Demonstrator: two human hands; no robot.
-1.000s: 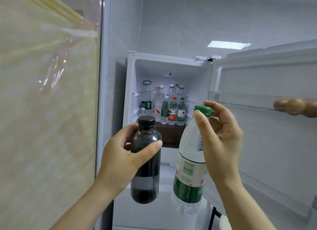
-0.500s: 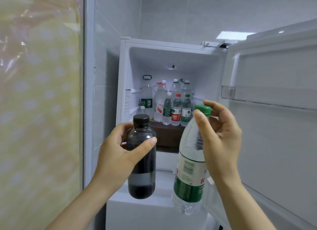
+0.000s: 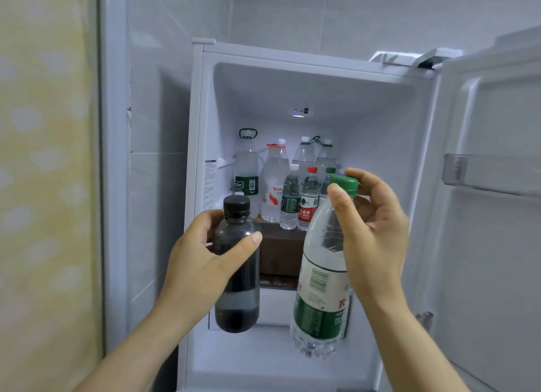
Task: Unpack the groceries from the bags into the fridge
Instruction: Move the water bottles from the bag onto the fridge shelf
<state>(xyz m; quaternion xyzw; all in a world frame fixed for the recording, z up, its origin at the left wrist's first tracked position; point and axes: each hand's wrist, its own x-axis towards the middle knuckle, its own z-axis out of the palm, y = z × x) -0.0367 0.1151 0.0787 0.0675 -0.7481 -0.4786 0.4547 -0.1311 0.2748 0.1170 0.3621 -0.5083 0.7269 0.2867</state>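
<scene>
A: How many bottles inside the fridge [image 3: 366,99]?
B: Seven I can count: four tall bottles [image 3: 246,169] behind, three small bottles [image 3: 309,200] in front.
A: And held?
B: Two: one dark bottle [image 3: 237,289], one green-capped water bottle [image 3: 319,289].

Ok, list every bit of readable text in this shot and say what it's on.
"Wah", cut off: white-labelled bottle on the fridge shelf.
"山泉": red-labelled bottle beside it.
Too small or blurred to read: the green-labelled back bottle, the label of the held water bottle, the wall sticker.
</scene>
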